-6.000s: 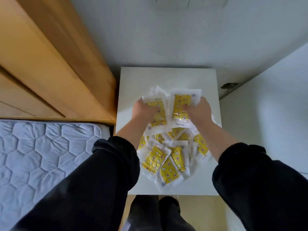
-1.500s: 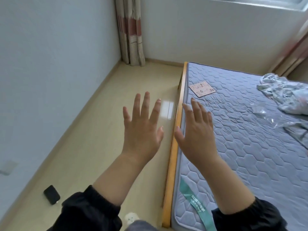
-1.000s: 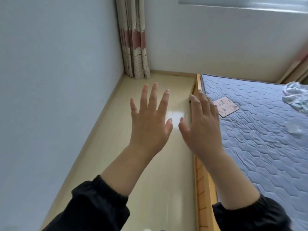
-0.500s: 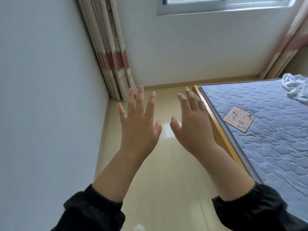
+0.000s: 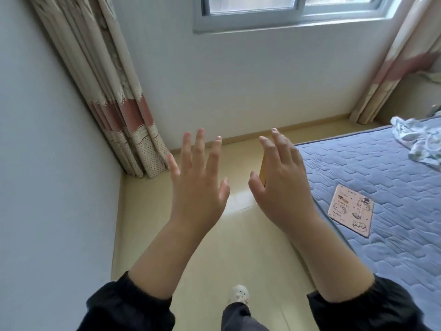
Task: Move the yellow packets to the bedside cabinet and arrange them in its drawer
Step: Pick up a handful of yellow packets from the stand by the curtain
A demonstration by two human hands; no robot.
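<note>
Nothing held at present: left hand (image 5: 198, 185) and right hand (image 5: 281, 185) raised side by side over the pale yellow floor (image 5: 214, 259), slightly apart, fingers spread and loose. No yellow packets and no bedside cabinet in view here, only the blue quilted mattress (image 5: 381, 175) with a pink cartoon-printed card (image 5: 350, 210) on it. Best to find the packets first, then gather a modest, squared-up stack with both hands — easier to lay flat in the drawer.

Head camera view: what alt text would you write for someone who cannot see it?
Two empty hands, the left hand and the right hand, reach forward with fingers spread above a pale floor. To the right lies a blue quilted mattress with a pink illustrated card on it; a curtain and a window are ahead.
</note>
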